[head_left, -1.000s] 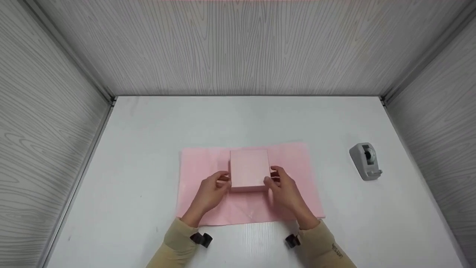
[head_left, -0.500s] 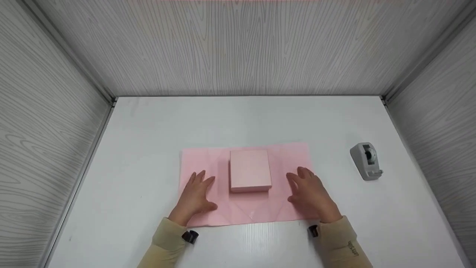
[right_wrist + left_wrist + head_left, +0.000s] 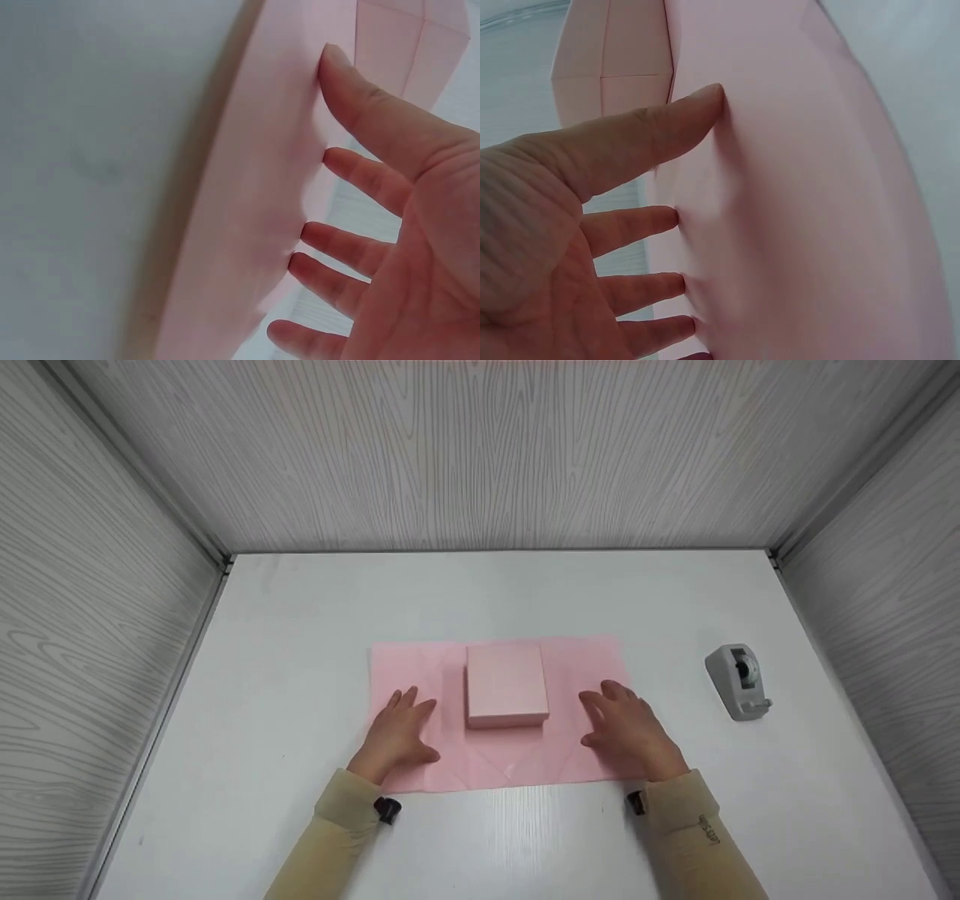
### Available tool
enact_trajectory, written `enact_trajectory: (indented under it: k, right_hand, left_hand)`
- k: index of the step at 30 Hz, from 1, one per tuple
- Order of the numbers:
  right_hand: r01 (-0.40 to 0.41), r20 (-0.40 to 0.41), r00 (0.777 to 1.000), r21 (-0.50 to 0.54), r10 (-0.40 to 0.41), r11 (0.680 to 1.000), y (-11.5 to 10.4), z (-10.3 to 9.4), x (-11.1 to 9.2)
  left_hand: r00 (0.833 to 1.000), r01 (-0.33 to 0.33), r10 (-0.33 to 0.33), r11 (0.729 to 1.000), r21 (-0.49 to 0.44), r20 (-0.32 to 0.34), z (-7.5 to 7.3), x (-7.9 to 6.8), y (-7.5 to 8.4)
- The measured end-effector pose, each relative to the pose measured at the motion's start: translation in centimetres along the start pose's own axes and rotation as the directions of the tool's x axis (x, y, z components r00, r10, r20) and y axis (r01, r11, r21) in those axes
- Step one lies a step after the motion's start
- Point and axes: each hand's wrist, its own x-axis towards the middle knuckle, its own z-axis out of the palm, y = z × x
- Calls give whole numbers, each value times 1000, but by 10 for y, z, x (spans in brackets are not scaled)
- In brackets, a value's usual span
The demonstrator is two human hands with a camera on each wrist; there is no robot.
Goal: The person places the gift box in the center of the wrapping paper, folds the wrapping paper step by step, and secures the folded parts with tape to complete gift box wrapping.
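Observation:
A small pale pink box (image 3: 508, 682) sits in the middle of a pink sheet of wrapping paper (image 3: 499, 761). My left hand (image 3: 394, 735) rests on the paper's left part, fingers spread and fingertips touching it. On the right part, my right hand (image 3: 628, 733) rests in the same way, its fingers apart and bent a little. Both wrist views show the fingertips against the pink paper (image 3: 810, 225), with the box beyond. Both hands are apart from the box, one on either side of it.
A grey tape dispenser (image 3: 737, 682) with a roll of tape stands on the white table (image 3: 480, 600) to the right of the paper. Light wood-grain panels (image 3: 480, 457) enclose the table's back and sides.
The hands have let go of the box's sides and moved outward onto the paper. Since half a second ago, the paper with the box on it has slid slightly away from me.

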Motion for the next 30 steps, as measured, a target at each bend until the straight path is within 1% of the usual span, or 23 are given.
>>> enact_trajectory:
  k: [5, 9, 12, 18, 19, 21, 23, 25, 28, 30]
  right_hand:
    - [-3, 11, 1000, -11, 3, 1000, 5, -5, 13]
    - [-35, 21, 999, 1, 35, 999, 6, -6, 19]
    - [-59, 27, 998, 17, 59, 998, 6, -6, 20]
    - [-66, 34, 997, 41, 65, 997, 8, -7, 21]
    - [-60, 27, 998, 63, 59, 996, 8, -7, 21]
    - [-49, 1, 999, 144, 50, 988, 6, -7, 23]
    - [-24, -39, 999, 253, 35, 967, 3, -7, 26]
    - [-1, -68, 997, 380, 29, 925, -2, -6, 29]
    - [17, -74, 997, 513, 24, 858, -11, -2, 33]
    - [21, -60, 998, 574, 17, 818, -17, 0, 35]
  left_hand:
    - [1000, -18, 18, 1000, 1, 15, -7, 18, -4]
    - [1000, -20, 19, 1000, 14, 24, -11, 27, -6]
    - [999, -27, 26, 999, 27, 23, -13, 31, -9]
    - [999, -38, 37, 999, 23, 23, -13, 32, -11]
    - [999, -41, 40, 999, 15, 20, -13, 32, -10]
    - [999, -48, 48, 999, -7, 7, -12, 31, -9]
    - [998, -58, 58, 997, -42, -23, -12, 30, -7]
    - [994, -82, 74, 993, -85, -84, -12, 30, -3]
    - [978, -113, 81, 980, -161, -192, -10, 32, 5]
    - [966, -128, 73, 969, -211, -249, -8, 34, 14]
